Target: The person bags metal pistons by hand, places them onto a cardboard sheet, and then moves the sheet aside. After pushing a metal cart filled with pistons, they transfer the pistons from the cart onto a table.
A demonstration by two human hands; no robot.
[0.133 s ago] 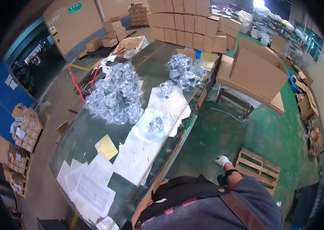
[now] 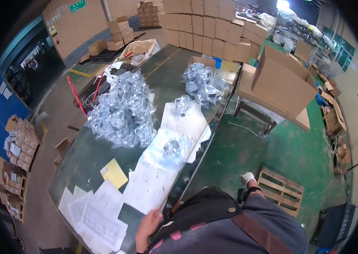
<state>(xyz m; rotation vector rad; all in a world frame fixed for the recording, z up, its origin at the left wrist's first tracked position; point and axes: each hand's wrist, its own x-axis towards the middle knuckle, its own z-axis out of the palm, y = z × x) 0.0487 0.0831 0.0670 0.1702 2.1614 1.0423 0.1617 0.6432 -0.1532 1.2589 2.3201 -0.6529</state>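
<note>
My left hand, bare, is at the near table edge beside the lower end of the long white paper sheets. Its fingers point forward, loosely bent, and nothing shows in them. In a white glove, my right hand hangs low at my right side, above the green floor; its fingers are too small to make out. On the sheets lies a clear plastic bag with a shiny round part on it. Another shiny round part stands farther up the sheets.
A big heap of plastic-wrapped shiny parts covers the table's left middle; a smaller heap lies far right. Loose papers and a yellow sheet lie near. An open carton stands on a side table; a wooden pallet lies on the floor.
My left hand has come into clear view at the table edge. My right hand, still low at my side, has barely shifted. The whole view has moved slightly.
</note>
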